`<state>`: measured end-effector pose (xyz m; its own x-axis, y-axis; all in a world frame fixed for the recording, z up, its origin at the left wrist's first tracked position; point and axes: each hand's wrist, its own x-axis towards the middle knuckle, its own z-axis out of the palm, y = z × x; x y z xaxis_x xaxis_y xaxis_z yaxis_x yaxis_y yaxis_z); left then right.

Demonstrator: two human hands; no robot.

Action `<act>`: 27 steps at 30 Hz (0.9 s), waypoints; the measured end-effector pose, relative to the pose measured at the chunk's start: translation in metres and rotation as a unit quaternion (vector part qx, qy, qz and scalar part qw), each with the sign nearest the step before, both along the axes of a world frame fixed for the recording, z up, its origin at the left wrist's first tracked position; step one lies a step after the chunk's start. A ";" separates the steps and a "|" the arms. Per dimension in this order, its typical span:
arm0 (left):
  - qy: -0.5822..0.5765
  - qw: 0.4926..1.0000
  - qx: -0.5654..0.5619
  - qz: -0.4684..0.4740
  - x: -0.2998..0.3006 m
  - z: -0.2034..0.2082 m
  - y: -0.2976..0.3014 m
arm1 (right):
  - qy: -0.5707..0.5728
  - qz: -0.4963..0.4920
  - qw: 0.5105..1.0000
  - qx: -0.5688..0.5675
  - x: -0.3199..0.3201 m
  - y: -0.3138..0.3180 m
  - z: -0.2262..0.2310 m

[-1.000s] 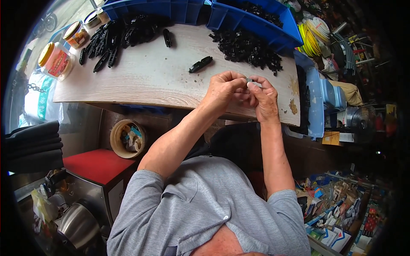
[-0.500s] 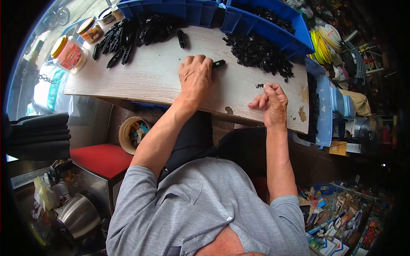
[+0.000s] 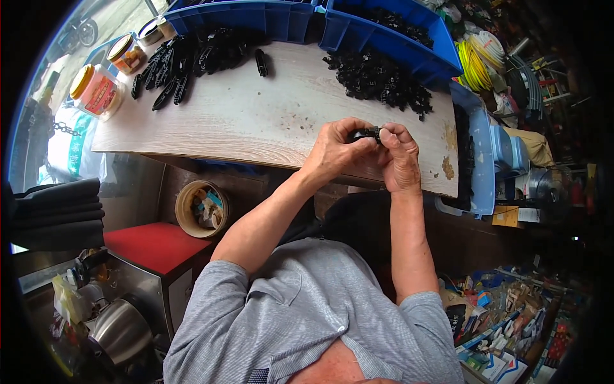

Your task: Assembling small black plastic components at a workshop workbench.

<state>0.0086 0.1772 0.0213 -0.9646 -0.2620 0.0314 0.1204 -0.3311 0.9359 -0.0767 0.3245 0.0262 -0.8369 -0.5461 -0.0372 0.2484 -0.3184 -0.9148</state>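
Observation:
My left hand (image 3: 329,152) is closed round a long black plastic part (image 3: 362,134), holding it just above the front of the table. My right hand (image 3: 402,160) meets it there, thumb and fingers pinched at the part's right end. The small black clip-like piece in the right fingers is mostly hidden by them. Beyond the hands lies a heap of small black pieces (image 3: 384,82). At the far left, long black parts (image 3: 220,51) are piled up, and a single long part (image 3: 261,63) lies apart from them.
Blue bins (image 3: 332,33) stand along the table's (image 3: 217,128) back edge. Jars, one with a yellow lid (image 3: 96,93), sit at its left end. Below the front edge are a waste bucket (image 3: 181,214) and a red-topped cabinet (image 3: 150,249). A light blue crate (image 3: 484,173) adjoins the right side.
My left hand has lifted the long black part off the table and brought it right and nearer, up against the small piece in my right hand, which has hardly moved.

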 end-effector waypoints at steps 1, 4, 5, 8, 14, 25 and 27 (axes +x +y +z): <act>0.000 1.000 0.000 0.000 0.000 0.000 0.000 | 0.001 0.016 1.000 0.000 0.000 0.001 0.000; -0.010 1.000 -0.001 -0.003 0.000 0.001 -0.001 | 0.002 0.027 0.999 0.018 -0.003 0.002 -0.002; -0.013 1.000 -0.004 0.001 0.000 0.002 -0.002 | 0.001 0.029 0.999 0.017 -0.004 0.003 -0.003; -0.046 0.998 0.040 0.009 0.000 0.012 -0.001 | -0.001 0.038 0.999 0.015 -0.003 -0.002 -0.001; -0.071 0.994 0.076 0.042 -0.004 0.007 -0.001 | 0.020 0.026 0.994 0.108 0.001 -0.003 0.014; -0.049 0.995 0.075 0.033 0.004 0.010 0.000 | 0.061 0.023 0.989 0.136 0.010 -0.008 0.012; -0.014 0.995 -0.051 0.081 0.001 0.005 -0.004 | 0.071 0.024 0.989 0.128 0.009 -0.004 0.013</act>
<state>0.0094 0.1727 0.0267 -0.9111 -0.4103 0.0389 0.1373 -0.2133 0.9673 -0.0674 0.3206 0.0388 -0.8170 -0.5730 -0.0642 0.1212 -0.0619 -0.9907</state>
